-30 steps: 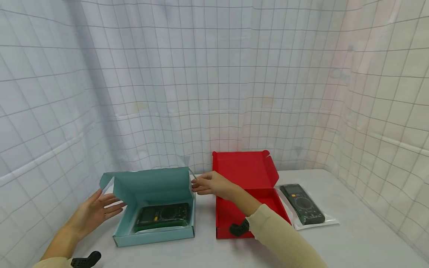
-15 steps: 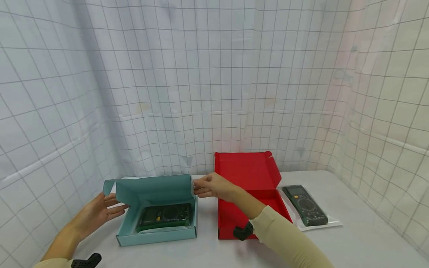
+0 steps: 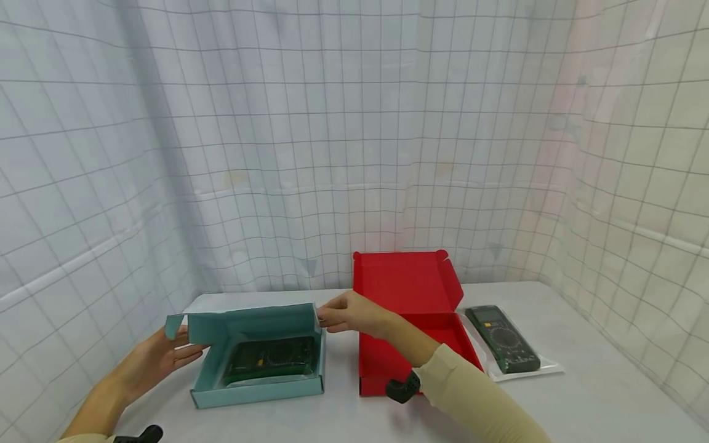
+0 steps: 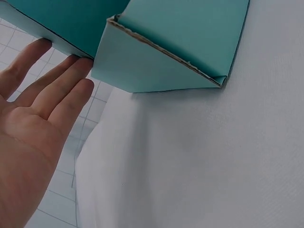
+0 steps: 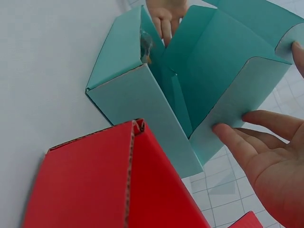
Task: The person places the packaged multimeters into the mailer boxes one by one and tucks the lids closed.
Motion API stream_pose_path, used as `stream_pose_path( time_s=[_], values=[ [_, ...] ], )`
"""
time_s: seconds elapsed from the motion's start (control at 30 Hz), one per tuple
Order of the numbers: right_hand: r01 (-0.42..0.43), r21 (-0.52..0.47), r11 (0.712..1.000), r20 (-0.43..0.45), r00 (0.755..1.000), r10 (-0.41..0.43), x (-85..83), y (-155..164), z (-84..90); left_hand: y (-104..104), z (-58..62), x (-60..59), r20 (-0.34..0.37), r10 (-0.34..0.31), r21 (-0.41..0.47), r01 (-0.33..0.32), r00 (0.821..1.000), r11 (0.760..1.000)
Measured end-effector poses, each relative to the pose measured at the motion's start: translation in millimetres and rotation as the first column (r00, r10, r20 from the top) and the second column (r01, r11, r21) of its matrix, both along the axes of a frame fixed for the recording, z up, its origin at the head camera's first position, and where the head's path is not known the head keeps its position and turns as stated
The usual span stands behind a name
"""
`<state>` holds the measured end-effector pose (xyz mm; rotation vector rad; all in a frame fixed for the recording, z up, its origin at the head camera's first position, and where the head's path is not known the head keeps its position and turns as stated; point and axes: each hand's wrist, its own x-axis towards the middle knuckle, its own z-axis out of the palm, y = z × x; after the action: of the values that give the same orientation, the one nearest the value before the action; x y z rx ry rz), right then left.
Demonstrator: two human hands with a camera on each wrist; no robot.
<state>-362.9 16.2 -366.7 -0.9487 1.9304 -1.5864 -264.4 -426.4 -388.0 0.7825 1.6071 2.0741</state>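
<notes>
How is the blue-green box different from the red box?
The teal box has a bagged meter inside; no meter shows in the red box. The teal box's lid leans forward, with the left hand and right hand at its sides; the red box's lid stands upright, untouched. Both are open cardboard boxes.

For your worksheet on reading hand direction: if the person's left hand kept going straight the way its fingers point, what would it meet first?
The left hand points toward the teal box. Its fingertips already seem to touch the box's lid flap, so the flap comes first, though exact contact is hard to judge.
</notes>
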Motion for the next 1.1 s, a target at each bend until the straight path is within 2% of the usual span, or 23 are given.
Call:
stream_pose_path(
  time_s=[0.1,0.27,0.47,0.57,0.77,0.87,1.0,1.1],
  values=[
    [-0.006,0.004,1.000,-0.010,1.000,0.006,1.9,1.8,-0.3,0.2,-0.1,0.7,0.005,-0.004,-0.008,0.004,1.000,1.000],
    [-0.020,0.030,0.999,-0.018,1.000,0.021,4.5,4.7,-2.5,0.1,-2.5,1.5,0.011,-0.053,0.023,0.053,0.999,0.998],
    [-0.019,0.128,0.992,-0.107,0.994,0.033,6.2,10.1,-6.2,0.2,-6.2,3.4,0.020,-0.087,0.069,0.085,0.996,0.994],
    [-0.030,0.147,0.989,-0.133,0.990,0.050,8.0,11.6,-7.9,-0.4,-7.7,5.6,0.030,-0.087,0.082,0.084,0.996,0.993],
    [-0.032,0.155,0.987,-0.150,0.987,0.056,11.5,12.1,-10.1,0.1,-10.6,7.5,-0.010,-0.076,0.048,0.076,0.997,0.996],
    [-0.028,0.159,0.987,-0.151,0.987,0.052,13.1,11.5,-11.6,-0.1,-11.6,9.8,-0.031,-0.044,0.005,0.045,0.999,0.999],
    [-0.036,0.141,0.989,-0.141,0.988,0.056,14.3,9.3,-14.1,-2.1,-12.0,14.9,-0.043,0.031,-0.079,-0.034,0.999,0.996],
    [-0.038,0.138,0.990,-0.130,0.990,0.056,14.8,7.9,-16.0,-3.4,-12.0,17.8,-0.040,0.040,-0.109,-0.044,0.998,0.993]
  ],
)
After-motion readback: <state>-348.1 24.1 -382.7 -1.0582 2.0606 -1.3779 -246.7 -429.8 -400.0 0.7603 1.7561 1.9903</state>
